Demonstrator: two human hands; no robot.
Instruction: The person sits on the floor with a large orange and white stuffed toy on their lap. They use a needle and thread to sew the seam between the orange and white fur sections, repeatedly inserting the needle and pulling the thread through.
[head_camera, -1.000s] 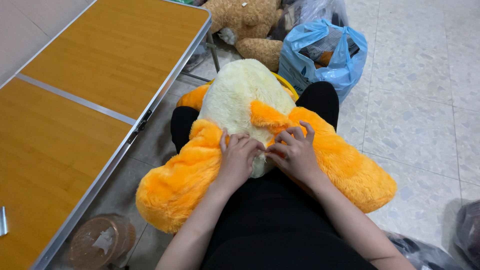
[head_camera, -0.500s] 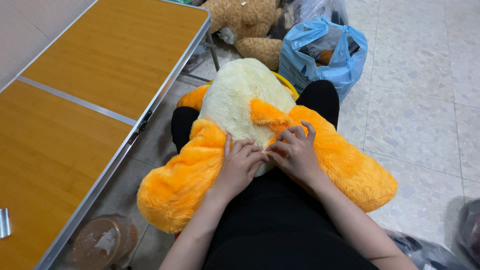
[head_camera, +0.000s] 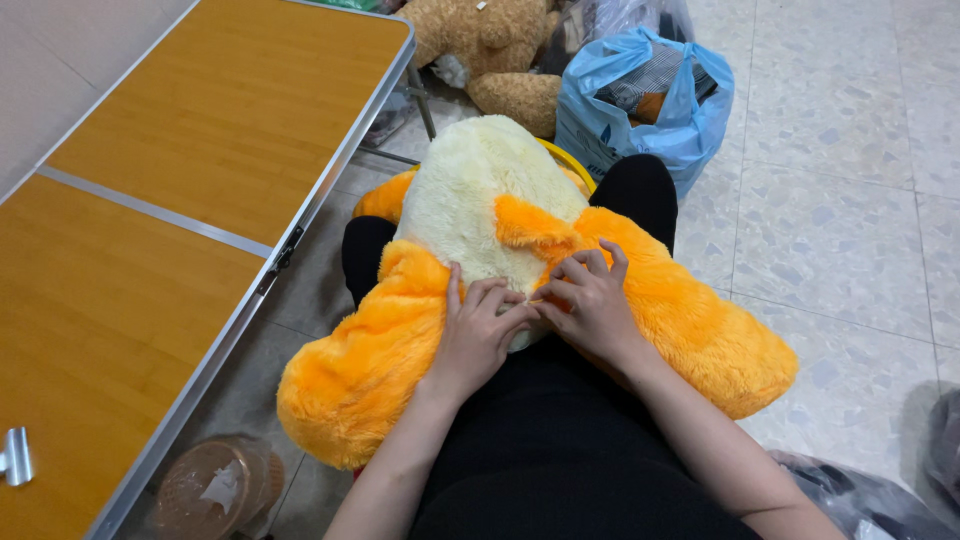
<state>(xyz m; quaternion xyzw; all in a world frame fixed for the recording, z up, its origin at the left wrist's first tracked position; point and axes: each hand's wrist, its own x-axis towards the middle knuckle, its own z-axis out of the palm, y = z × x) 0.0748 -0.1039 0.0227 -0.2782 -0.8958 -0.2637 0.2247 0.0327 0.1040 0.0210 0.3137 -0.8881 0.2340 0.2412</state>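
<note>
A big plush toy (head_camera: 470, 200) with a cream body and bright orange furry limbs lies across my lap, on my black trousers. My left hand (head_camera: 478, 335) rests on its cream belly beside the left orange limb, fingers curled into the fabric. My right hand (head_camera: 592, 305) sits just to the right, fingertips pinching the fabric where cream meets orange. The fingertips of both hands meet at one spot on the toy's lower belly.
A folding table (head_camera: 150, 240) with an orange wood-look top and metal edge stands at my left. A brown teddy bear (head_camera: 490, 50) and a blue plastic bag (head_camera: 640, 100) of items lie ahead on the tiled floor. A clear lidded container (head_camera: 215, 490) sits below left.
Both hands stay on the same spot of the plush toy, with only small finger shifts. The view has drifted slightly.
</note>
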